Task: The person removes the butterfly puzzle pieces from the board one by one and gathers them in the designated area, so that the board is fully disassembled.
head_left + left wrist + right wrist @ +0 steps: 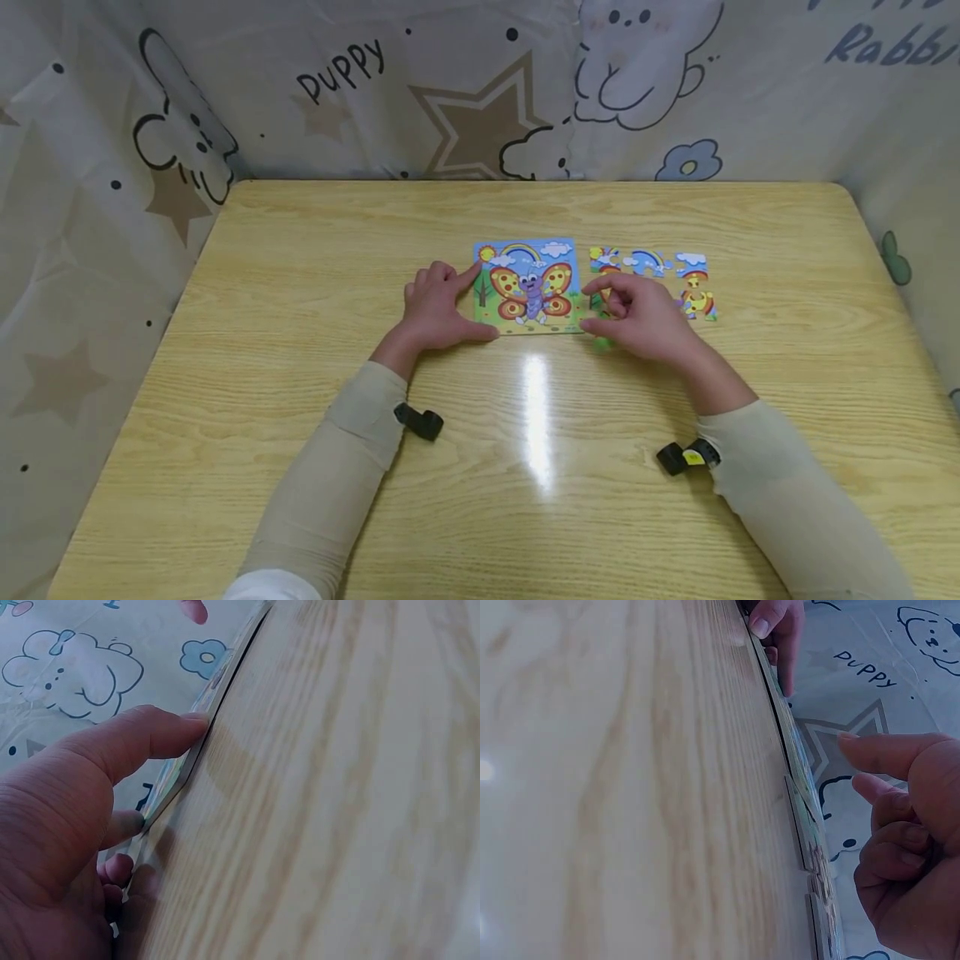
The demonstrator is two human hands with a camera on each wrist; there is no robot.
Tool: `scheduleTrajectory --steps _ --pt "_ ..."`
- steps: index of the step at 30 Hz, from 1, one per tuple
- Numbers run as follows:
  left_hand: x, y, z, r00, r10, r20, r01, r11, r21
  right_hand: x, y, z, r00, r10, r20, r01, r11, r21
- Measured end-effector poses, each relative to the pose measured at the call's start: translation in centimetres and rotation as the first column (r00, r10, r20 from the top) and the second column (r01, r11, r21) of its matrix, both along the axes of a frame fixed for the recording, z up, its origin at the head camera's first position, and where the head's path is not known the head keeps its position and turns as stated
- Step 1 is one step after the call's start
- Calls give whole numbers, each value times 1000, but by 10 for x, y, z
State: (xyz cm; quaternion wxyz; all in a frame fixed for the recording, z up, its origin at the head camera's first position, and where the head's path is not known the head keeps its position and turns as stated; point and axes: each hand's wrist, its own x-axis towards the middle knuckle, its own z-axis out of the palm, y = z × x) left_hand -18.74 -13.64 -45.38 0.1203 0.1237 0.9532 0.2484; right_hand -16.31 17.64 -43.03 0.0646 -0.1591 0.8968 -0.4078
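A square butterfly picture board (531,287) lies flat on the table, showing a purple-bodied butterfly, a sun and a rainbow. At its left side is my left hand (438,308), the thumb touching the near left corner and the index finger the left edge. In the left wrist view the thumb (169,735) lies against the board's thin edge. My right hand (637,312) hovers at the board's right side, over some jigsaw pieces, partly hiding them. Its thumb and index finger stand apart with nothing between them; the other fingers curl in, as the right wrist view shows.
Right of the board, loose jigsaw pieces lie in rough rows, among them a rainbow piece (648,262), a cloud piece (691,265) and a yellow-and-red piece (699,302). The wooden table (540,533) meets a printed cloth (360,125) behind and at both sides.
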Motion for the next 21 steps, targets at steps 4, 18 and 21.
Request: scheduleTrajectory --steps 4,18,21 --pt "-1 0 0 1000 -3 -2 3 1000 -1 -3 -2 -1 1000 20 -9 -20 1000 -3" --pt "-2 0 -2 1000 -5 -2 5 1000 -8 -14 -17 -2 998 48 41 -49 999 14" --pt "-1 0 -2 1000 -4 -3 4 1000 -5 -16 -21 -2 997 44 59 -46 998 32"
